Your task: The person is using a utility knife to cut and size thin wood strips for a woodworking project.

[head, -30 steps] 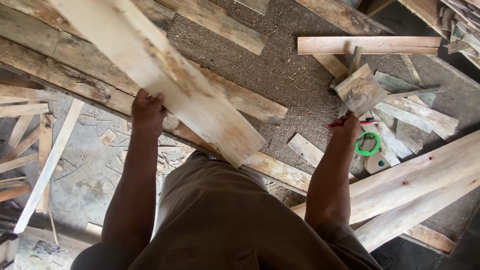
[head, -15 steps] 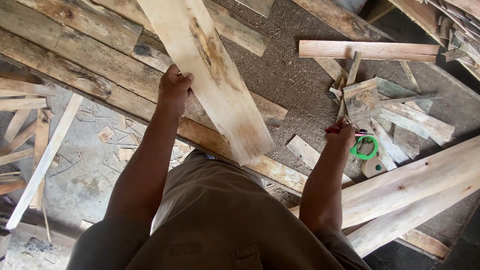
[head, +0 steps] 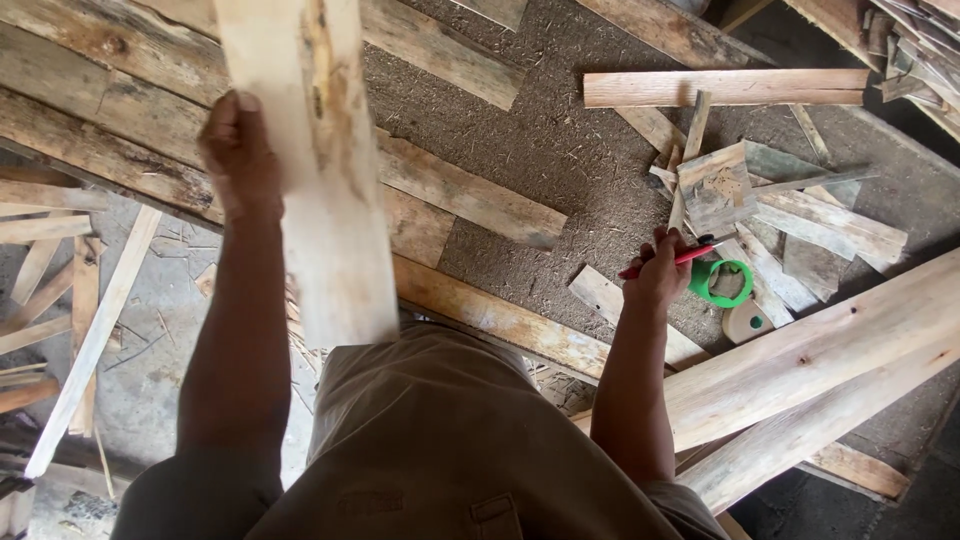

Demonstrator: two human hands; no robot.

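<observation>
The left hand (head: 238, 150) is closed around the left edge of a long pale wooden plank (head: 320, 180) with a brown bark-stained streak down its face, gripping it from the side with the knuckles toward the camera. The plank is lifted off the ground and runs from the top of the view down to the person's waist, where its near end sits just above the brown garment (head: 450, 440), crossing over the weathered grey-brown boards (head: 120, 160) that lie diagonally on the ground beneath. The right hand (head: 660, 275) is clenched around a thin red pencil (head: 680, 258), which sticks out to the right from the fist; this hand hangs well apart from the raised plank, on the far side of the body. Just beside the right hand, on the sawdust-covered ground (head: 530, 140), lies a round green tape measure (head: 722, 282) with a small tan wooden offcut with a hole (head: 748, 322) touching its lower edge. Past these sits a heap of short grey and tan wood scraps (head: 760, 200), and a light reddish plank (head: 725, 87) lies level near the top right. Two broad pale boards (head: 830, 370) slant across the lower right, below the right forearm. Thin pale slats (head: 90, 340) lie scattered on the grey floor at the left.
</observation>
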